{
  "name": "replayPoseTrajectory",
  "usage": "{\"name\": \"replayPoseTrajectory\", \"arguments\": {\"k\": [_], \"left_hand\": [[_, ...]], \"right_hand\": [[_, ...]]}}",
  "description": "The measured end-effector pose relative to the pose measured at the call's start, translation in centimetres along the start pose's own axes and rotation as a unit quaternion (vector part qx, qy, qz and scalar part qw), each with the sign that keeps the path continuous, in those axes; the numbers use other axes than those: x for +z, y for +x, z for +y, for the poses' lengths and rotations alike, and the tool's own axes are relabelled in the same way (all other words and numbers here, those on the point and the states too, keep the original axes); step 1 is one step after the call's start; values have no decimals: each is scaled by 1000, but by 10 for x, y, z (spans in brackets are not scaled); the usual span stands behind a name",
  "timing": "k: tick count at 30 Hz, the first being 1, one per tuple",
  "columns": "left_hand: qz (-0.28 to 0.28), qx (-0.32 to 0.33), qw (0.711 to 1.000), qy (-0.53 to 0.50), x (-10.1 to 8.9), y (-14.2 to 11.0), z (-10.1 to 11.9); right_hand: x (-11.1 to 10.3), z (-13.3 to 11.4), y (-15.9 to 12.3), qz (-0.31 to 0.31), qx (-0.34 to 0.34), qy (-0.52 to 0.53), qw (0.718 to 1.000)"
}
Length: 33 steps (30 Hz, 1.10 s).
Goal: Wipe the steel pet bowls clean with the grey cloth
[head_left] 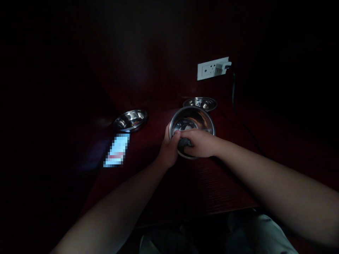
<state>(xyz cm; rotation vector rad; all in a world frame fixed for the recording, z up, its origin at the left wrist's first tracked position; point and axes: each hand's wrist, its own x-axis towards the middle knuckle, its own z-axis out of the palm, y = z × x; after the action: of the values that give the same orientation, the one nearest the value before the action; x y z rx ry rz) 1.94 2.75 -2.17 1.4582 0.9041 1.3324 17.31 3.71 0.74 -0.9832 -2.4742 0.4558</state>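
Note:
A deep stainless steel bowl point(205, 120) is tilted toward me over the dark red table. My left hand point(170, 148) grips its left side, thumb over the rim and fingers around the outside. Inside the bowl, my right hand point(200, 143) is closed, its fingers curled around a dark, rough-textured pad point(184, 142). A small pale patch point(187, 127) shows by the right fingers; I cannot tell what it is. The two hands meet near the bowl's left rim. Just behind this bowl lies a shallow steel dish point(200, 102), partly hidden by it.
Farther left stands another steel bowl point(131, 120), with a lit phone screen point(117, 151), blurred out, in front of it. A white wall socket point(213, 68) holds a plug, and a black cable point(233, 90) runs down to the right. The table's front edge point(212, 213) is near my lap.

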Motion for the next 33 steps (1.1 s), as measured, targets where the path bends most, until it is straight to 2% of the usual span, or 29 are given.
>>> {"name": "replayPoseTrajectory", "arguments": {"k": [33], "left_hand": [[2,-18,1000,-3,-1,-1,1]], "right_hand": [[1,-3,0,0,1,-25,1000]]}}
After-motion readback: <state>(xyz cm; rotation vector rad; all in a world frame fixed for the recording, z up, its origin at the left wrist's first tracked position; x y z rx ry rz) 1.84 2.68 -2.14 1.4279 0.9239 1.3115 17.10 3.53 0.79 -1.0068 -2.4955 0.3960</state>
